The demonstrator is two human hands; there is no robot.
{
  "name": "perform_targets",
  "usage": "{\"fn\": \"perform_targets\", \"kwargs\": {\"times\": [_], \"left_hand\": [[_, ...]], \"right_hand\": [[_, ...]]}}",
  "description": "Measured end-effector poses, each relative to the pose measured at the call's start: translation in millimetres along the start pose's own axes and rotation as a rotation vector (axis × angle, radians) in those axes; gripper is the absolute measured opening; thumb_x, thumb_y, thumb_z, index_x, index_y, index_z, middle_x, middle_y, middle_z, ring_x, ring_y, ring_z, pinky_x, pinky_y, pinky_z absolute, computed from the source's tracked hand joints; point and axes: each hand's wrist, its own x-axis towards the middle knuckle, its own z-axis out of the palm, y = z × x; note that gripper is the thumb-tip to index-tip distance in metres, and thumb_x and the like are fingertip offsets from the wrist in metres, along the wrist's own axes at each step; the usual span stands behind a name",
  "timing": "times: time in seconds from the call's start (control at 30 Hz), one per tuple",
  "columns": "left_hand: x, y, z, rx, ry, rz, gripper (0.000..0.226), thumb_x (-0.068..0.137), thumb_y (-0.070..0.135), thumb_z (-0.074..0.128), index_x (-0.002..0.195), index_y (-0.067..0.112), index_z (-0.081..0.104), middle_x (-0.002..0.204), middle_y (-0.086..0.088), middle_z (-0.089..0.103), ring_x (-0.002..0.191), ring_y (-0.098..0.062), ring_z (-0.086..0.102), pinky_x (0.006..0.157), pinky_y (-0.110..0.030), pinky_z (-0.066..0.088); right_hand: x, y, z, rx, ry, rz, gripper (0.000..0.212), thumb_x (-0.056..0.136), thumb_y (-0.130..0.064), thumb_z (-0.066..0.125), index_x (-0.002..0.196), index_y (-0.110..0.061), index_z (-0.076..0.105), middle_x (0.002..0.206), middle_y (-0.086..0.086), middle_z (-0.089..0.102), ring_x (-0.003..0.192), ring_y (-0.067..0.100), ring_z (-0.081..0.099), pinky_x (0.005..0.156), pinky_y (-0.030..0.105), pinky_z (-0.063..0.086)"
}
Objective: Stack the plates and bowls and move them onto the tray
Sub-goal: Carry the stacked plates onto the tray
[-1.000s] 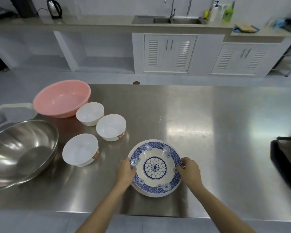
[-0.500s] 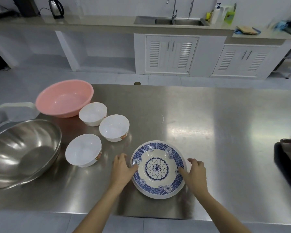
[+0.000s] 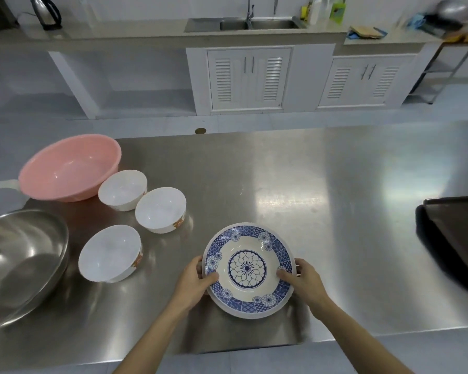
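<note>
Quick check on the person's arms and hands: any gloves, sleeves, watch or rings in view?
None visible. The left hand and right hand are bare, without gloves, rings or a watch. Both forearms are uncovered to the bottom edge of the picture, so no sleeve shows.
</note>
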Motion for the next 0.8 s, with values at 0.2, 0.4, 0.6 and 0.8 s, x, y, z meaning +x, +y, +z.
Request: {"fn": "perform_targets", "kwargs": {"times": [0.2,0.4,0.6,0.8], "left_hand": [[26,41,71,0.061,-0.153,0.079,0.040,0.081,0.010,0.073,0.114,0.022,0.053,0.093,0.003,0.065,0.073,-0.004,0.067,0.052,-0.019,0.055],[44,97,181,0.168,-0.300,0.166,0.047,0.081,0.013,0.073,0.122,0.015,0.050,0.093,0.005,0.061,0.078,-0.007,0.061,0.048,-0.009,0.050],[46,166,339,0.205,-0.470,0.215,0.049,0.084,0.015,0.070,0.127,0.011,0.049,0.098,-0.007,0.064,0.081,-0.022,0.070,0.062,-0.033,0.061],[48,220,491,0.210,-0.489,0.232,0.041,0.085,0.019,0.068,0.123,0.017,0.051,0.098,-0.004,0.066,0.080,-0.015,0.070,0.055,-0.022,0.057]], "right_hand": [[-8,7,-80,0.068,0.148,0.006,0.044,0.079,-0.026,0.074,0.117,-0.013,0.057,0.104,0.001,0.067,0.088,0.013,0.066,0.060,0.019,0.052],[-26,16,-188,0.144,0.347,-0.010,0.035,0.079,-0.022,0.075,0.110,-0.015,0.061,0.102,0.003,0.069,0.088,0.016,0.068,0.070,0.028,0.057],[-34,47,-335,0.145,0.602,-0.008,0.037,0.075,-0.023,0.077,0.108,-0.013,0.062,0.098,0.000,0.071,0.087,0.013,0.069,0.076,0.035,0.059],[-9,87,-484,0.161,0.671,-0.054,0.042,0.073,-0.031,0.079,0.107,-0.019,0.058,0.094,-0.014,0.068,0.077,-0.006,0.068,0.058,0.013,0.053]]}}
